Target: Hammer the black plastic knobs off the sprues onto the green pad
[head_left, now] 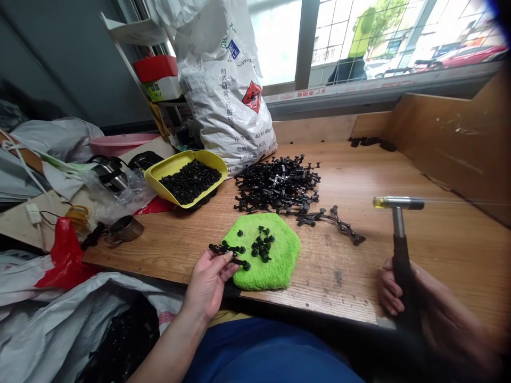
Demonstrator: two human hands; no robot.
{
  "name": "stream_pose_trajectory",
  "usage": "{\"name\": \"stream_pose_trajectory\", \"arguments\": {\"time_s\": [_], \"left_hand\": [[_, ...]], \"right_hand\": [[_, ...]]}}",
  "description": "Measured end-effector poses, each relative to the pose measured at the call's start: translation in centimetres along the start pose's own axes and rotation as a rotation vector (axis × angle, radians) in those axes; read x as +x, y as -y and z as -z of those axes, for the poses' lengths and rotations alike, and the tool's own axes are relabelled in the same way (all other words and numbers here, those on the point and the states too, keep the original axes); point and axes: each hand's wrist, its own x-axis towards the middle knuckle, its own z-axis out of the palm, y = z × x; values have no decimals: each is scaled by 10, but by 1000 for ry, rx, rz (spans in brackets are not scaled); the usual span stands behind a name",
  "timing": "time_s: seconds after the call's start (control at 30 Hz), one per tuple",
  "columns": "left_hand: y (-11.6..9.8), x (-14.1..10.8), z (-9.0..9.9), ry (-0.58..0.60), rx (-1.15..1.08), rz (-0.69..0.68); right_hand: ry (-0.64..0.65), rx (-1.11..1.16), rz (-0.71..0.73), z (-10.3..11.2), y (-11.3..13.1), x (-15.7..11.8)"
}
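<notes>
My left hand [211, 276] pinches a black branched plastic piece [229, 249] with round knobs, over the left edge of a bright green fuzzy cloth pad [285, 260]. On the pad's middle lies a small heap of black round-headed plastic parts [261, 246]. At the right, my right hand [393, 290] is wrapped around the dark handle of a small hammer [400, 234]. The hammer stands upright above the table, its metal head bearing a yellow tip at the left end. Part of the right hand is blurred.
Behind the pad is a large pile of black branched pieces [277, 183], with a few strays [347, 226] to its right. A yellow basin [217, 159] holds many small black parts. A white woven sack [223, 96] stands behind. A metal mug [126, 229] sits left.
</notes>
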Motion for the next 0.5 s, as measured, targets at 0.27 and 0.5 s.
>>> {"name": "stream_pose_trajectory", "arguments": {"time_s": [0.27, 0.5], "left_hand": [[3, 3, -4, -26, 29, -21], [4, -1, -7, -2, 146, -163]], "right_hand": [[26, -44, 86, -9, 2, -5], [-37, -379, 149, -20, 3, -18]]}}
